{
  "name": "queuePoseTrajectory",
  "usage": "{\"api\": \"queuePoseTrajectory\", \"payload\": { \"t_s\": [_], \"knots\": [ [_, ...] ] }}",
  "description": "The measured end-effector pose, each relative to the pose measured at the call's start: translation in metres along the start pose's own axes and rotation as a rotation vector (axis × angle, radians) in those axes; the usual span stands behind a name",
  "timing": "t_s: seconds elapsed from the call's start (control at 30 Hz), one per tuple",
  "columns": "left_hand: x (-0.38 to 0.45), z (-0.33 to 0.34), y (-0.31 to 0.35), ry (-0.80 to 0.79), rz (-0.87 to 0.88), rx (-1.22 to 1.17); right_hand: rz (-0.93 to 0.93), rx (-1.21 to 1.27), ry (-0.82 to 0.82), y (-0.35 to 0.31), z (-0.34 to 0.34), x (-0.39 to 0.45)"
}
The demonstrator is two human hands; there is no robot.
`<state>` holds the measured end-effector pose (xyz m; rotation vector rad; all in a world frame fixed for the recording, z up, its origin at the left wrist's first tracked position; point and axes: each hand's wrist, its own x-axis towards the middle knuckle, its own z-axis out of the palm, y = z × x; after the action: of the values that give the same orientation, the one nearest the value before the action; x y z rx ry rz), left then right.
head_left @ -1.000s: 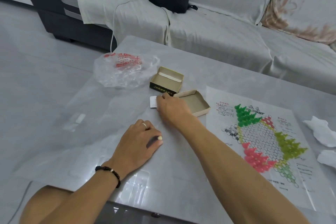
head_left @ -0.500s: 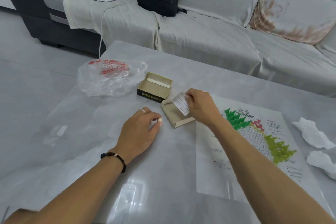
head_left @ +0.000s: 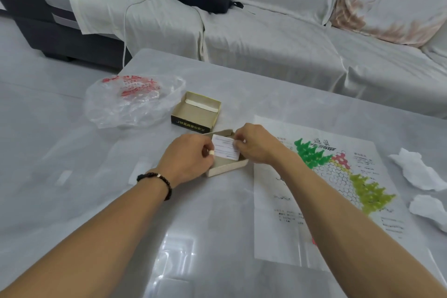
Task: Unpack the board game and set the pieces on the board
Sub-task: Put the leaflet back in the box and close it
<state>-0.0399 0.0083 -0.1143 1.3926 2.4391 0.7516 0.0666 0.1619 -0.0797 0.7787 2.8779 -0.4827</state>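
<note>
The table (head_left: pixel 217 237) has a glossy, smooth, marble-like top that mirrors the light. The board (head_left: pixel 278 225) is thin matt paper; its green pieces (head_left: pixel 310 153) look like shiny plastic. Both box halves (head_left: pixel 196 113) are plain matt cardboard. The bag (head_left: pixel 130 104) is crinkled clear plastic. Soft cloth covers the sofa (head_left: pixel 266 38).

A home living room: covered sofa (head_left: pixel 266 38) behind a low table (head_left: pixel 145 201).

Card (head_left: pixel 226 150) print too small to read; box tray (head_left: pixel 228 167) partly hidden behind hands.
</note>
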Motion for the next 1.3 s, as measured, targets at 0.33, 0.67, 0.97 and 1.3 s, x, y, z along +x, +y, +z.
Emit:
{"api": "queuePoseTrajectory", "payload": {
  "t_s": [0.33,0.67,0.97,1.3],
  "knots": [
    [-0.042,-0.032,-0.029,-0.109,0.096,0.160,-0.018,0.050,-0.066,-0.043,0.026,-0.029],
    [0.011,-0.042,-0.039,0.155,0.068,0.159,-0.036,0.155,0.224,-0.026,0.011,0.024],
    [0.047,-0.037,-0.049,0.139,0.080,0.336,-0.136,0.134,0.182,-0.029,0.016,0.050],
    [0.021,-0.054,0.007,0.158,0.203,-0.192,-0.006,0.589,0.439,-0.007,-0.032,-0.016]
  ]
}}
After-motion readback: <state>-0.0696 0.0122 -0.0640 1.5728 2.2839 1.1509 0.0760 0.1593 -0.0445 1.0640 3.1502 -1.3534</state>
